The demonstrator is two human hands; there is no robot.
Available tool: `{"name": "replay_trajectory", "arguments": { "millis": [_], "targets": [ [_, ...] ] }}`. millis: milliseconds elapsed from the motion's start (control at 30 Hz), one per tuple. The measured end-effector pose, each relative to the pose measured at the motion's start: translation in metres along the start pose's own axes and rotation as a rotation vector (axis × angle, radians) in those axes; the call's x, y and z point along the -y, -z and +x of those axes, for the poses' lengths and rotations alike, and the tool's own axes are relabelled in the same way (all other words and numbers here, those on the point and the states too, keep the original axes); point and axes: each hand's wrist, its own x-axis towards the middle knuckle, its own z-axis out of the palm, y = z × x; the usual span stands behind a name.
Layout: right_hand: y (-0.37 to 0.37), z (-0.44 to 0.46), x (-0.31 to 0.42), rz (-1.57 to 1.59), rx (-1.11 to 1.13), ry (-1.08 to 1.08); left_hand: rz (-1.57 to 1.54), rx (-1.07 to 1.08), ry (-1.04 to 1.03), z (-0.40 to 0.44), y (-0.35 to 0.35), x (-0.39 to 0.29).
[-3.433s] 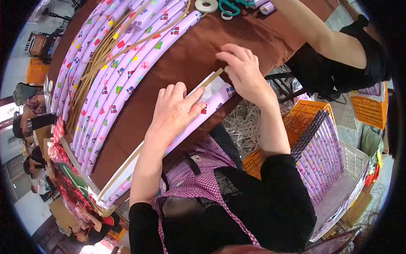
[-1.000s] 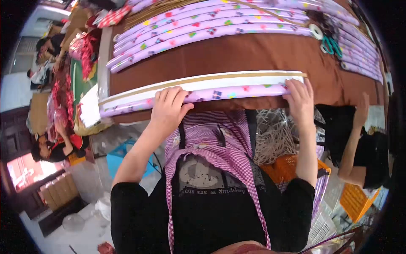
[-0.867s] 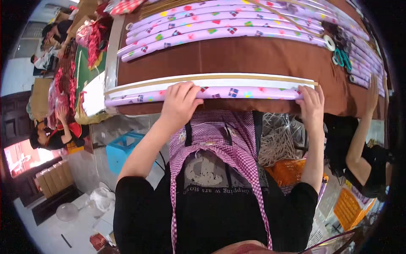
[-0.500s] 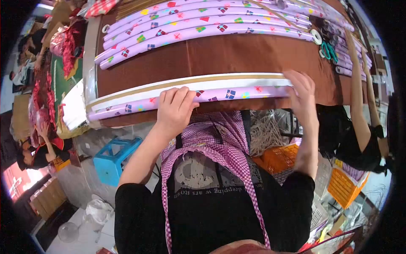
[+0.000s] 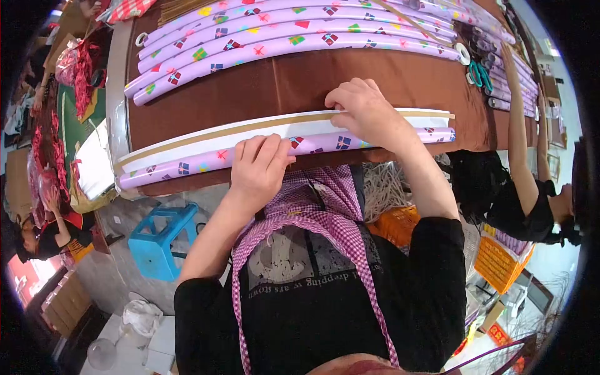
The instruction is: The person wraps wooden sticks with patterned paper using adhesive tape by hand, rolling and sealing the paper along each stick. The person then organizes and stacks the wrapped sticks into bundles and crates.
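Note:
A roll of lilac gift wrapping paper [image 5: 206, 164] with a printed present pattern lies along the table's near edge. Its loose white margin [image 5: 294, 129] faces up behind the roll, and a thin brown strip [image 5: 250, 130] runs lengthwise along it. My left hand [image 5: 259, 164] presses down on the roll near its middle, fingers curled over it. Further right, my right hand [image 5: 369, 112] is at the brown strip with bent fingers, thumb and forefinger on either side of it. The strip's right end sticks out past the paper.
Several finished rolls [image 5: 294, 47] lie at the back of the brown table [image 5: 206, 100]. Teal scissors [image 5: 480, 76] and a white tape roll [image 5: 462, 54] sit at the right. A blue stool [image 5: 156, 240] stands lower left. Another person's arm [image 5: 515, 119] reaches in at the right.
My right hand has moved left from the roll's right end to the brown strip, uncovering that end. My left hand stays on the roll. The view has shifted slightly.

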Motion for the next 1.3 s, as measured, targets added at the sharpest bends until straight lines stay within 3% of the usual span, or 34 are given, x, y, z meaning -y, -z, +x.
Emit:
{"name": "replay_trajectory", "arguments": {
  "millis": [200,300,567,767,1000,1300],
  "targets": [
    [0.004,0.011,-0.005,0.08,0.128,-0.03,-0.025,0.015,0.015,0.002,0.002,0.0],
    [0.003,0.013,-0.008,0.124,0.102,0.005,-0.014,0.009,0.018,0.002,0.003,0.0],
    [0.006,0.007,0.002,0.292,0.044,-0.16,-0.028,-0.021,0.015,0.004,0.004,-0.001],
    [0.005,-0.001,0.007,0.315,-0.021,-0.124,-0.039,-0.003,0.08,0.006,0.007,-0.005],
    [0.007,-0.008,0.013,0.39,-0.025,-0.188,0.016,-0.019,0.032,0.002,0.004,-0.004],
    [0.004,-0.015,0.009,0.381,-0.009,-0.12,0.09,-0.048,0.018,0.004,0.003,-0.004]
  ]
}}
